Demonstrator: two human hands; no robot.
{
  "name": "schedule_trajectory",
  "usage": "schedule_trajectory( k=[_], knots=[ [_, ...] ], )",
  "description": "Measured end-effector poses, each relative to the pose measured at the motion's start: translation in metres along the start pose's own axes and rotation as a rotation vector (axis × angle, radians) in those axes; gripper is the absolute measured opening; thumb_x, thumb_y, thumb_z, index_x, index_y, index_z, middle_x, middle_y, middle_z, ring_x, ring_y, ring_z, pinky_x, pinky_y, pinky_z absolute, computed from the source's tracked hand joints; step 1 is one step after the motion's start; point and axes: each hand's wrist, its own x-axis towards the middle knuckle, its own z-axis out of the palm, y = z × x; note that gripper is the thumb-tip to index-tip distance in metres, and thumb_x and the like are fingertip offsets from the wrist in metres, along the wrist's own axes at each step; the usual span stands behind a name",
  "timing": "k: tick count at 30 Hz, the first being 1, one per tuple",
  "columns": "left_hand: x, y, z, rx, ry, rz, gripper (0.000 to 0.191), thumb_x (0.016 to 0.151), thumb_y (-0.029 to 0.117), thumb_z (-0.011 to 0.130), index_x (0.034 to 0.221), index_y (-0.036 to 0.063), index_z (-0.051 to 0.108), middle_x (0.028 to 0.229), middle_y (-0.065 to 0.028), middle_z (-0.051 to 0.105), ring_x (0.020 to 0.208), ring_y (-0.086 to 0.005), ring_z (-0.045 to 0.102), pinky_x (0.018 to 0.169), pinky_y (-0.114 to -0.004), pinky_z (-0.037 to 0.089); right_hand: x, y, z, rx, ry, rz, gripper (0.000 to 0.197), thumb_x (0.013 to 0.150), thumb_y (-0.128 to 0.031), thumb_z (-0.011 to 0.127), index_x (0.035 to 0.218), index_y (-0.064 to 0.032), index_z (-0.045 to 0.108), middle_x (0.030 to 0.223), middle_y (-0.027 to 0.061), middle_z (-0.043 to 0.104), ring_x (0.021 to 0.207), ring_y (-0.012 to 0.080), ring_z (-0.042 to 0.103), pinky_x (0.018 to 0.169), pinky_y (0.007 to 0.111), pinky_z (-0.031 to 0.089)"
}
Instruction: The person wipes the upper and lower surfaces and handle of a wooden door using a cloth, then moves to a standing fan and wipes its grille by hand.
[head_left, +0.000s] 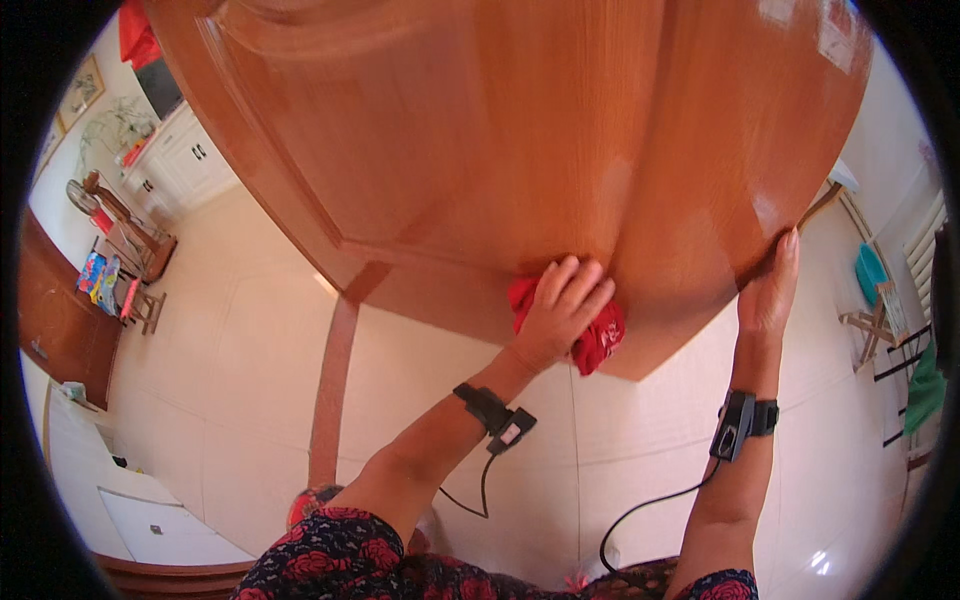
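In front of me a brown wooden door (465, 150) with a moulded panel fills the top and middle of the view. My left hand (559, 311) presses a bunched red cloth (604, 337) against the door's lower part. White marks show on the cloth; part of it lies hidden under my fingers and palm. At the door's right edge, my right hand (769, 292) holds on, its fingers partly out of sight. Each wrist carries a black strap with a small device, the left one (510, 431) and the right one (735, 427), trailing a cable.
Light floor tiles (450, 420) are crossed by a reddish-brown strip (330, 405). To the left stand a fan (84, 196), a folding stool (146, 304) and a white cabinet (187, 150). On the right are a teal basin (870, 271), a wooden folding stool (874, 330) and a green cloth (924, 390).
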Motion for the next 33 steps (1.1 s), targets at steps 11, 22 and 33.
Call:
schedule_trajectory(
  k=[11,22,33],
  knots=[
    [0.195,-0.055,-0.118,-0.010,0.694,-0.018,0.045,0.074,0.002,0.067,0.118,0.0029,0.056,0.114,-0.0129,0.051,0.110,-0.0279,0.047,0.095,-0.037,0.037,0.001,0.008,-0.015,0.059,-0.029,0.030,0.052,0.094,-0.035,0.053,0.133,-0.0019,0.042,0.131,0.0072,0.049,0.124,0.0191,0.043,0.106,0.034,0.031],
    [0.134,-0.034,-0.062,0.280,0.185,0.265,0.035,0.082,0.020,0.055,0.117,0.0228,0.058,0.131,-0.0077,0.046,0.123,-0.0327,0.037,0.100,-0.057,0.028,0.000,0.004,-0.010,0.076,-0.016,0.071,0.050,0.095,-0.034,0.052,0.134,-0.0034,0.041,0.131,0.0061,0.049,0.124,0.0183,0.043,0.105,0.033,0.032],
    [0.020,-0.046,-0.037,0.274,-0.288,0.675,0.030,0.085,0.022,0.053,0.114,0.0193,0.057,0.128,0.0034,0.050,0.120,-0.0181,0.041,0.098,-0.043,0.036,-0.005,0.003,-0.010,0.075,-0.025,0.058,0.043,0.097,-0.029,0.048,0.131,-0.0024,0.043,0.129,0.0070,0.051,0.122,0.0183,0.045,0.103,0.033,0.034]
  ],
)
